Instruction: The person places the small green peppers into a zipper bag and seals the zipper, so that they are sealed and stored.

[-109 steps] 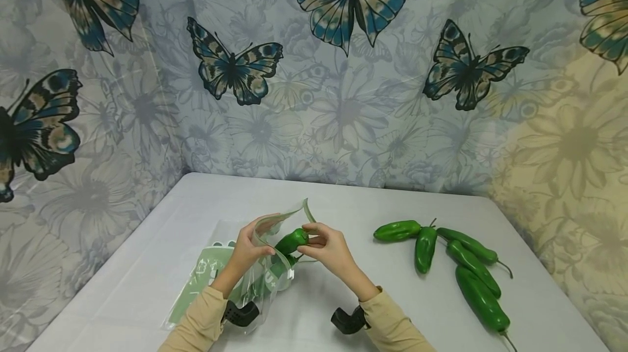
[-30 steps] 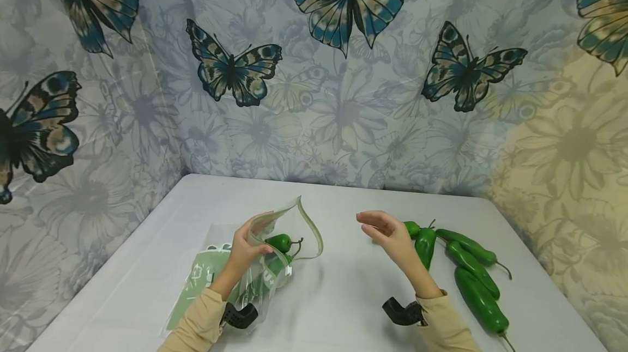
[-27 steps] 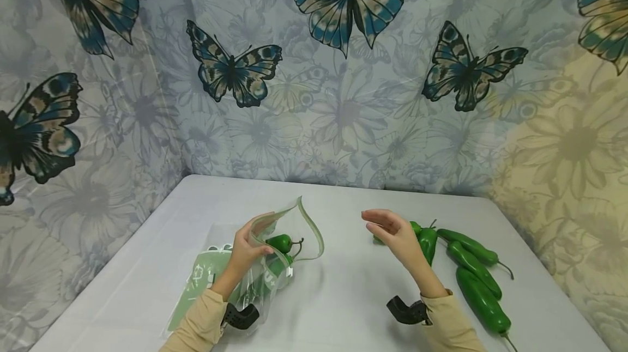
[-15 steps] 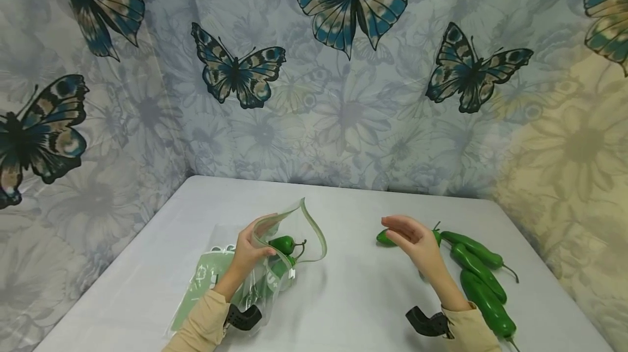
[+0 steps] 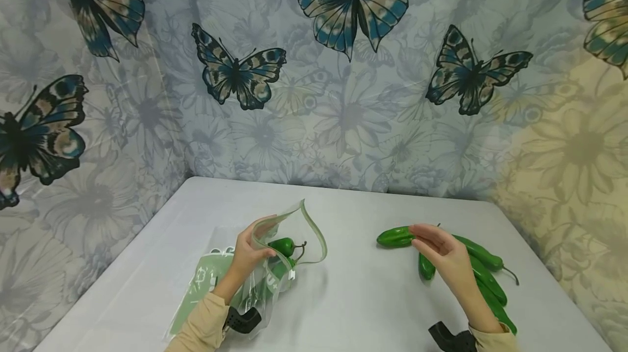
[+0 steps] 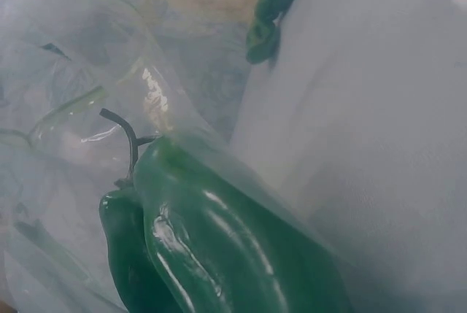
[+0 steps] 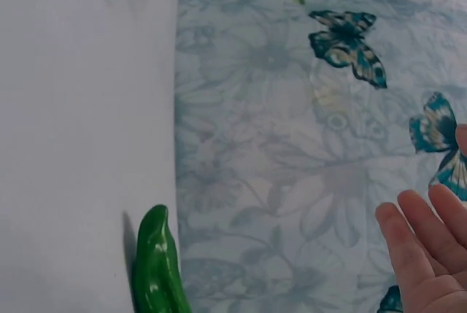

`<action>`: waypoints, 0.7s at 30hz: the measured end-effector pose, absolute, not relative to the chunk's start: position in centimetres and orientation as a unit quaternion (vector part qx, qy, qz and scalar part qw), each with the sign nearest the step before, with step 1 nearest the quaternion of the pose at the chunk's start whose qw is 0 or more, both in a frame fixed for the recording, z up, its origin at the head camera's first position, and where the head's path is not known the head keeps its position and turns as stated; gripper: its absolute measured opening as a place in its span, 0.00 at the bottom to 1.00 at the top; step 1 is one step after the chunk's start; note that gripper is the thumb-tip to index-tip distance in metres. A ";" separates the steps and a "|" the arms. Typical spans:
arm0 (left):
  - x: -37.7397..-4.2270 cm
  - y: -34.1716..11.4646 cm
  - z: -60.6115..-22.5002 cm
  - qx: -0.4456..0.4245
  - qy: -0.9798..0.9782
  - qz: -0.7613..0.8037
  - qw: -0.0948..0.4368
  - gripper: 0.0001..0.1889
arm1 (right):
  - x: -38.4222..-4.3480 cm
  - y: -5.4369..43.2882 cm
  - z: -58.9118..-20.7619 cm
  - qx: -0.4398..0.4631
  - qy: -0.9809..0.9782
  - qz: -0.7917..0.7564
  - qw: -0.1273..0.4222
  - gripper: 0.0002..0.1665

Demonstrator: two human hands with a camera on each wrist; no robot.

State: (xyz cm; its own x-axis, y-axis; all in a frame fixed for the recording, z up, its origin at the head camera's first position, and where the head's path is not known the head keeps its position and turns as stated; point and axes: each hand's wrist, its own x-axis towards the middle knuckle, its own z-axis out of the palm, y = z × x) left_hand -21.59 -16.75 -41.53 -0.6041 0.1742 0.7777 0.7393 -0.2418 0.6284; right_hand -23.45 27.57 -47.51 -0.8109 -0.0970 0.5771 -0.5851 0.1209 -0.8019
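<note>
My left hand [image 5: 250, 246] grips a clear zip bag [image 5: 321, 237] by one side of its green-edged mouth, with the thumb at the rim. The mouth gapes toward the right. Inside lie green chili peppers [image 5: 282, 246], stems toward the opening; in the left wrist view, two peppers [image 6: 211, 233] show through the plastic. My right hand [image 5: 446, 256] hovers over the loose peppers on the right with nothing in it, fingers extended and thumb apart. One loose pepper [image 5: 392, 237] points left from beneath its fingertips, and another pepper [image 5: 426, 267] is partly covered by the hand.
Several more peppers [image 5: 493, 284] lie behind the right hand and forearm. A flat green-printed bag [image 5: 206, 275] lies on the white table [image 5: 343, 297] beside the left forearm. A butterfly-print cloth [image 5: 343, 123] hangs behind the table.
The right hand pushed a pepper into the bag's mouth, let go of it, and then moved right, over the loose peppers. The left hand keeps its grip on the bag.
</note>
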 end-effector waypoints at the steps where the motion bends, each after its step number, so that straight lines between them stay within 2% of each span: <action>1: -21.6 -16.7 -41.5 -0.396 -0.578 -0.683 0.207 0.42 | -23.1 27.9 -47.4 0.235 -0.720 0.621 0.201 0.26; 6: -21.6 -16.8 -41.7 -0.396 -0.580 -0.681 0.208 0.42 | -21.1 28.1 -46.2 0.243 -0.699 0.638 0.212 0.26; 14: -21.7 -16.9 -41.5 -0.394 -0.583 -0.680 0.205 0.42 | -19.8 28.5 -46.7 0.234 -0.703 0.629 0.234 0.26; 21: -21.8 -17.0 -41.6 -0.393 -0.579 -0.680 0.217 0.42 | -17.1 27.2 -43.7 0.225 -0.735 0.585 0.258 0.26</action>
